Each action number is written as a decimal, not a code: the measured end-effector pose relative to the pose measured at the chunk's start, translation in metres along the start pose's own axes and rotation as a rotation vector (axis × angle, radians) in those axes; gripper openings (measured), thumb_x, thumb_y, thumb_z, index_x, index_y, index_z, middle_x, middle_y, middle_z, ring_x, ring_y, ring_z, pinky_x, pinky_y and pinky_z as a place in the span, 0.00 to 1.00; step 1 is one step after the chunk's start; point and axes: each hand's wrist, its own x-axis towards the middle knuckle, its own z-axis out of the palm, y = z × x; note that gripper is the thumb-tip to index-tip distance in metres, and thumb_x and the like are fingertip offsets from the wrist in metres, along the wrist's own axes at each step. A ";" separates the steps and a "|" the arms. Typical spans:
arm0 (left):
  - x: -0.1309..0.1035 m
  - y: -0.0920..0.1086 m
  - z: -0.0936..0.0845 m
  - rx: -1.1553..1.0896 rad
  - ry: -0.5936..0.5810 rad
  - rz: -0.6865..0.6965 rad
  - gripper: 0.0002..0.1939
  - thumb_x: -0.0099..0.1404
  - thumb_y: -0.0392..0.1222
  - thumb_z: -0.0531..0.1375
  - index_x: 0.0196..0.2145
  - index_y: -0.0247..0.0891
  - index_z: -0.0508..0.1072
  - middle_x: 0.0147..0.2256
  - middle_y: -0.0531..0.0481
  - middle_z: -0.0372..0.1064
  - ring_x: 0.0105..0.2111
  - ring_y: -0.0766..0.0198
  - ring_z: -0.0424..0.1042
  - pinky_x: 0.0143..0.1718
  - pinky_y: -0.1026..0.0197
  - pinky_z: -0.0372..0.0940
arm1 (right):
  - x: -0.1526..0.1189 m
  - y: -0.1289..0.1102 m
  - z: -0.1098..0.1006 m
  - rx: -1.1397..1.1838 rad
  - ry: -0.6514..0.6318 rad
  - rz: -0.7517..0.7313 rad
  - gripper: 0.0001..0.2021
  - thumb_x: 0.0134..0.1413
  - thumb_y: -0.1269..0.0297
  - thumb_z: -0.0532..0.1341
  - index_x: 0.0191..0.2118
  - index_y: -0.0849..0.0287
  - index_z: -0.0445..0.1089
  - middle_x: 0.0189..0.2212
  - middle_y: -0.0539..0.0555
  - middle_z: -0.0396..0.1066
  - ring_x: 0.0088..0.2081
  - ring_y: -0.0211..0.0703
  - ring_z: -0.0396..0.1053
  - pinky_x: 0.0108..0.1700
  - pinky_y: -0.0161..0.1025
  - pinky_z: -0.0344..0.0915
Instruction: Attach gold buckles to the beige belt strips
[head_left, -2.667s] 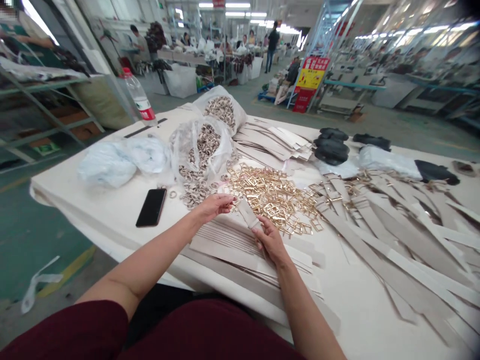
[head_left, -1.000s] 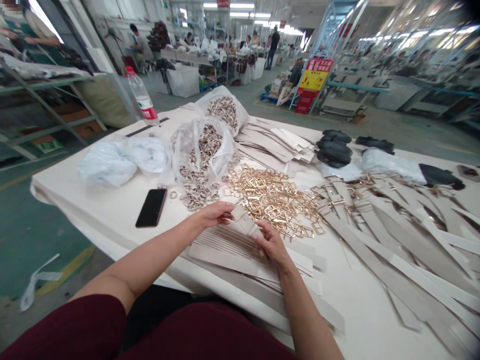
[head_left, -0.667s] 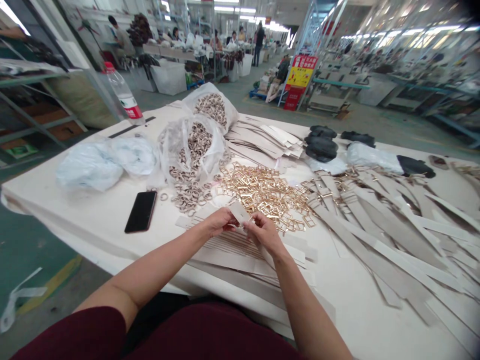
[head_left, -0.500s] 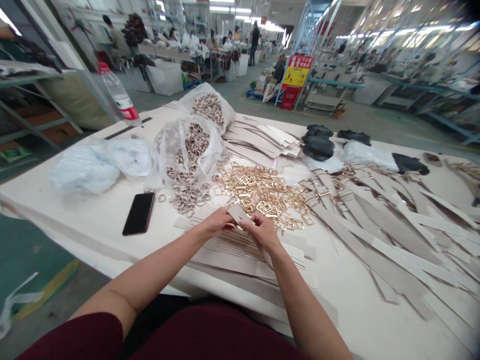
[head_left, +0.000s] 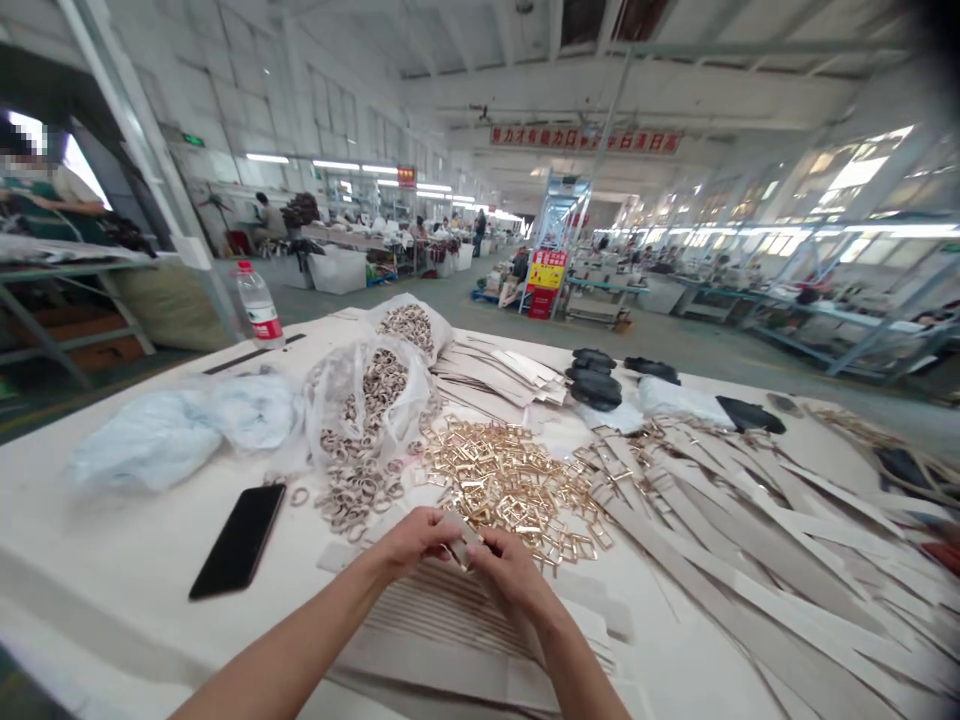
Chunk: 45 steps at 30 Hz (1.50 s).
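Between my hands is the end of a grey-beige strap (head_left: 456, 538), with a glint of gold metal at its edge, perhaps a buckle. My left hand (head_left: 414, 540) pinches the strap end from the left. My right hand (head_left: 513, 568) is closed on it from the right, thumb on top. Part of the strap is hidden under my right hand. Directly beyond my fingers spreads a heap of gold buckles (head_left: 517, 490). Below my hands lies a row of stacked grey-beige straps (head_left: 442, 615).
Left are a black phone (head_left: 238, 540), loose grey loops (head_left: 352, 500) spilling from a plastic bag (head_left: 337, 385), and a water bottle (head_left: 259, 305). Many buckled straps (head_left: 720, 510) cover the right side. Black bundles (head_left: 594, 380) sit at the back. Part of a person (head_left: 67, 190) shows far left.
My view has tilted up, so the table and hands appear lower and more of the ceiling shows. Both hands still hold the strap end, which has turned slightly between my fingers.
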 end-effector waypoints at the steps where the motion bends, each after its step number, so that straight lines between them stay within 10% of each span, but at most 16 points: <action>1: 0.000 0.001 -0.001 -0.022 -0.032 -0.012 0.17 0.50 0.47 0.67 0.33 0.31 0.76 0.30 0.47 0.73 0.28 0.67 0.68 0.28 0.68 0.61 | -0.001 -0.001 -0.002 0.022 -0.030 0.000 0.16 0.49 0.52 0.60 0.28 0.62 0.72 0.23 0.49 0.65 0.27 0.36 0.59 0.30 0.33 0.54; 9: -0.004 -0.001 0.004 -0.207 -0.109 -0.058 0.15 0.44 0.44 0.68 0.29 0.33 0.74 0.26 0.49 0.71 0.24 0.68 0.67 0.26 0.66 0.61 | -0.006 -0.013 0.000 0.118 -0.084 0.060 0.19 0.43 0.47 0.61 0.27 0.61 0.72 0.21 0.49 0.64 0.25 0.36 0.58 0.29 0.34 0.54; 22: 0.016 -0.021 0.018 0.233 0.443 0.180 0.06 0.47 0.39 0.61 0.24 0.34 0.71 0.19 0.53 0.67 0.22 0.64 0.67 0.20 0.65 0.61 | 0.019 0.039 0.018 -0.018 0.225 0.030 0.22 0.45 0.42 0.59 0.22 0.59 0.70 0.21 0.51 0.66 0.28 0.43 0.62 0.32 0.38 0.57; 28: 0.001 -0.001 0.013 -0.103 0.101 0.124 0.14 0.56 0.48 0.60 0.35 0.34 0.72 0.35 0.46 0.72 0.36 0.62 0.70 0.30 0.65 0.66 | 0.013 0.008 0.010 -0.031 0.348 0.043 0.20 0.45 0.47 0.61 0.19 0.60 0.67 0.17 0.48 0.61 0.24 0.38 0.57 0.29 0.35 0.53; 35: 0.013 -0.015 -0.006 -0.557 -0.122 -0.227 0.19 0.57 0.52 0.63 0.40 0.34 0.72 0.35 0.45 0.72 0.37 0.61 0.71 0.34 0.61 0.65 | 0.020 0.005 -0.011 -0.056 0.174 0.044 0.19 0.45 0.50 0.62 0.19 0.61 0.64 0.17 0.46 0.56 0.22 0.33 0.51 0.26 0.33 0.48; 41: 0.018 -0.019 0.003 -0.810 -0.196 -0.268 0.27 0.56 0.61 0.60 0.40 0.32 0.71 0.34 0.44 0.73 0.36 0.59 0.71 0.36 0.57 0.65 | 0.023 0.003 -0.021 0.010 0.078 0.063 0.18 0.43 0.50 0.64 0.20 0.61 0.66 0.17 0.46 0.57 0.22 0.33 0.52 0.26 0.33 0.49; 45: 0.022 -0.018 0.006 -0.776 -0.189 -0.298 0.17 0.58 0.50 0.62 0.39 0.33 0.71 0.33 0.46 0.72 0.36 0.59 0.71 0.38 0.56 0.64 | 0.028 -0.006 -0.026 -0.083 0.032 0.052 0.17 0.44 0.50 0.64 0.19 0.61 0.67 0.16 0.46 0.57 0.22 0.33 0.52 0.25 0.33 0.49</action>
